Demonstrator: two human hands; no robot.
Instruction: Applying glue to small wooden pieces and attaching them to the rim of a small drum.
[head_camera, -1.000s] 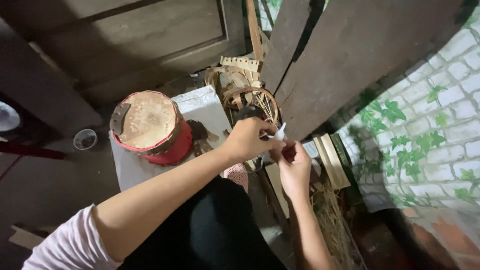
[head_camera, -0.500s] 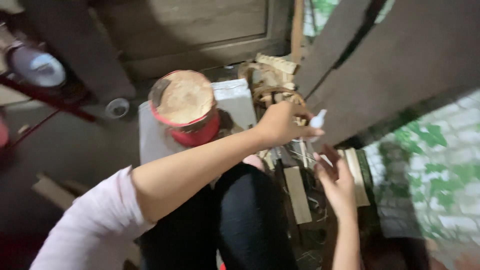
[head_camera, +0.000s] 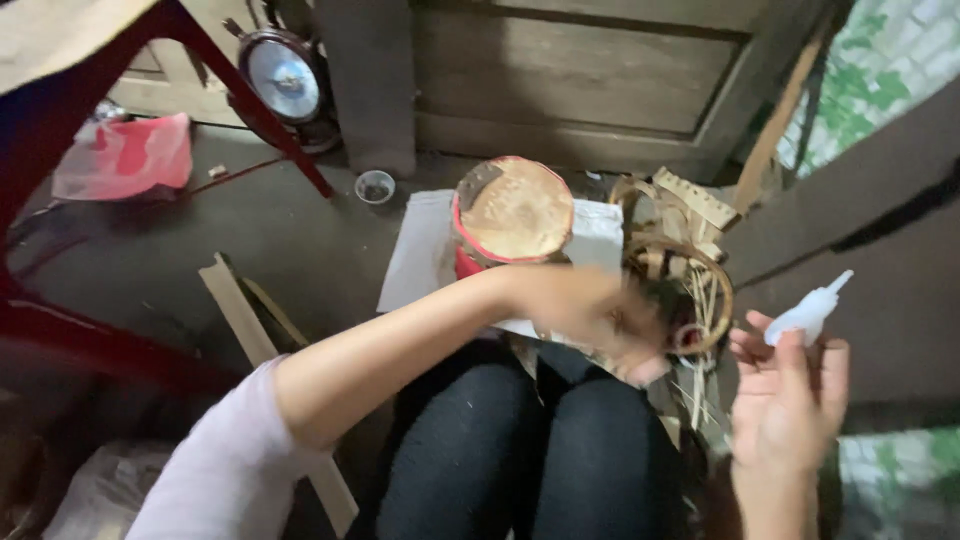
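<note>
Dark wooden panelling fills the top of the frame, and below it the grey floor (head_camera: 200, 250) runs out to the left, where a red plastic bag (head_camera: 125, 155) lies in the upper left beside a round clock face (head_camera: 285, 80) propped against a red frame. Near the middle sits a round woven lid on a red tub (head_camera: 512, 212), resting on a white sheet (head_camera: 425, 250), with a small cup (head_camera: 375, 186) just to its left.

My right hand (head_camera: 790, 400), at the lower right of the frame, holds a small white squeeze bottle (head_camera: 808, 312); my fingers are curled round its body and the nozzle points up and to the right. My left hand (head_camera: 600, 315) is blurred just right of centre, reaching toward the coiled cane hoops (head_camera: 690, 290); I cannot tell whether it is gripping anything or spread apart.

A second ago both my hands met in front of the hoops, with the bottle pinched between them. Now they are well apart: the bottle has come away to the right, clear of the cane work, and my left arm stretches across my dark-clad knees (head_camera: 530, 450). My head has also swung left, so the clock and bag now show and the brick wall with leaves (head_camera: 880, 70) is squeezed into the upper right corner
</note>
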